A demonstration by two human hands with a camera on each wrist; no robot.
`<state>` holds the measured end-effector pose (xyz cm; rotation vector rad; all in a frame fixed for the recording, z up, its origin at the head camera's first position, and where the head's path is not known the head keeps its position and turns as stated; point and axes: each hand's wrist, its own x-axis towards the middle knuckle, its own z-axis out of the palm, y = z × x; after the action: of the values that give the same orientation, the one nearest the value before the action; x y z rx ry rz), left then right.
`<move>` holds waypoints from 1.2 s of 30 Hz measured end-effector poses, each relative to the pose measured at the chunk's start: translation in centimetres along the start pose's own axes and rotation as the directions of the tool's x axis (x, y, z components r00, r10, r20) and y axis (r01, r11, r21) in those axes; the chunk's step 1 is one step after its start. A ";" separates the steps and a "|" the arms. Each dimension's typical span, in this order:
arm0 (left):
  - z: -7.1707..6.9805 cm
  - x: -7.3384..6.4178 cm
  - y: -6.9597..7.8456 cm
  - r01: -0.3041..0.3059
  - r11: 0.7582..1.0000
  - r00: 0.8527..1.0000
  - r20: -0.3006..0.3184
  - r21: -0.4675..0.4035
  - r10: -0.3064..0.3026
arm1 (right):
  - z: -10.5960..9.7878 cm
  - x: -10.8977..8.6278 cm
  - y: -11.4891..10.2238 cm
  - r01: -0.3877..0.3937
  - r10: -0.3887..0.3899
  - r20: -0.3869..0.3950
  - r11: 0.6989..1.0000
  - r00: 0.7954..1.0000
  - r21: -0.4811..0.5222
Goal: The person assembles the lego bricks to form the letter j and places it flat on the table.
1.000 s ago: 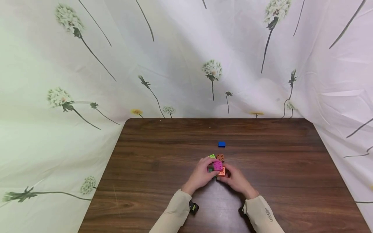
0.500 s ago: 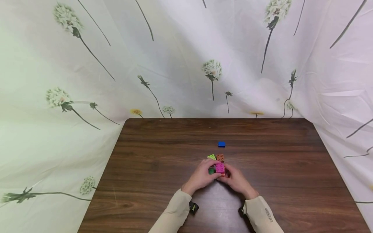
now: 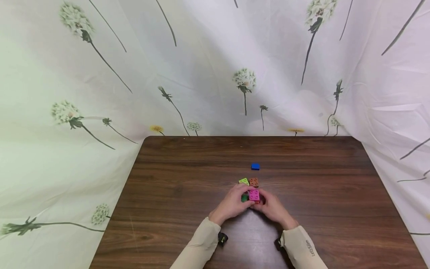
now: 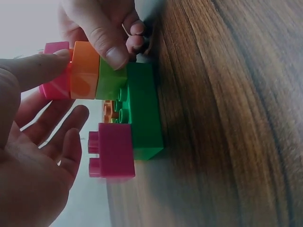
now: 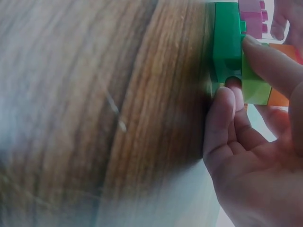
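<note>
My left hand (image 3: 231, 201) pinches a pink toy building brick (image 3: 254, 194) between thumb and fingers. That brick sits at the top of a stack, right against an orange brick (image 4: 85, 73), with a lime green brick (image 4: 110, 87) below it. A long dark green brick (image 4: 144, 109) forms the base on the table. Its other end carries a second pink brick (image 4: 116, 151), studs uncovered. From the other side, my right hand (image 3: 273, 209) grips the stack, its thumb on the lime green brick. In the head view the upper pink brick hides most of the stack.
Just beyond the hands lie a loose lime brick (image 3: 243, 181) and a brown brick (image 3: 254, 182). Farther back is a blue brick (image 3: 255, 166). A flower-printed cloth (image 3: 215, 74) hangs behind the dark wooden table (image 3: 174, 179).
The pink brick in my left hand has shifted slightly right and toward me, now covering most of the orange brick. My right hand has stayed in place.
</note>
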<state>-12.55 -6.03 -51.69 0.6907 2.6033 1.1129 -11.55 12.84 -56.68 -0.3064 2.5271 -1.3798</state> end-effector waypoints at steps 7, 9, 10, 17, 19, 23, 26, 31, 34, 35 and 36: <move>-0.1 0.1 0.2 -0.052 0.992 0.998 -0.012 0.118 0.054 | -0.2 0.1 0.0 0.019 -0.019 0.016 1.000 1.000 -0.005; -0.1 0.1 0.2 -0.061 0.986 0.998 -0.017 0.154 0.064 | -0.2 0.0 0.0 0.024 -0.024 0.022 1.000 0.999 -0.004; -0.1 0.1 0.3 -0.066 0.984 0.997 -0.020 0.167 0.071 | -0.2 0.0 0.0 0.026 -0.026 0.022 1.000 0.999 -0.001; -0.3 0.0 0.4 -0.104 0.965 0.992 -0.043 0.240 0.117 | -0.3 0.0 0.0 0.033 -0.033 0.033 0.999 0.999 0.017; -0.3 0.0 0.4 -0.105 0.961 0.992 -0.042 0.255 0.120 | -0.3 0.0 0.0 0.037 -0.037 0.033 0.999 0.999 0.019; -0.3 0.1 0.4 -0.098 0.955 0.993 -0.034 0.282 0.112 | -0.3 0.1 0.0 0.045 -0.046 0.032 0.999 0.998 0.016; -0.3 0.1 0.4 -0.094 0.951 0.994 -0.026 0.296 0.106 | -0.3 0.2 0.0 0.039 -0.040 0.035 0.999 0.999 0.017; -0.4 0.1 0.3 -0.103 0.937 0.993 -0.021 0.333 0.117 | -0.3 0.2 0.0 0.042 -0.042 0.031 0.999 0.999 0.015; -0.4 0.2 0.3 -0.115 0.928 0.991 -0.021 0.355 0.131 | -0.3 0.2 -0.1 0.046 -0.046 0.026 0.999 0.999 0.009; -0.4 0.2 0.2 -0.119 0.926 0.991 -0.021 0.358 0.135 | -0.3 0.2 -0.1 0.049 -0.049 0.026 0.999 0.998 0.006; -0.4 0.1 0.2 -0.123 0.925 0.990 -0.023 0.360 0.140 | -0.2 0.2 -0.1 0.052 -0.052 0.026 0.999 0.998 0.004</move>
<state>-12.75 -6.08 -51.29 0.9359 2.8714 0.6936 -11.82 12.92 -56.50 -0.3896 2.5126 -1.3889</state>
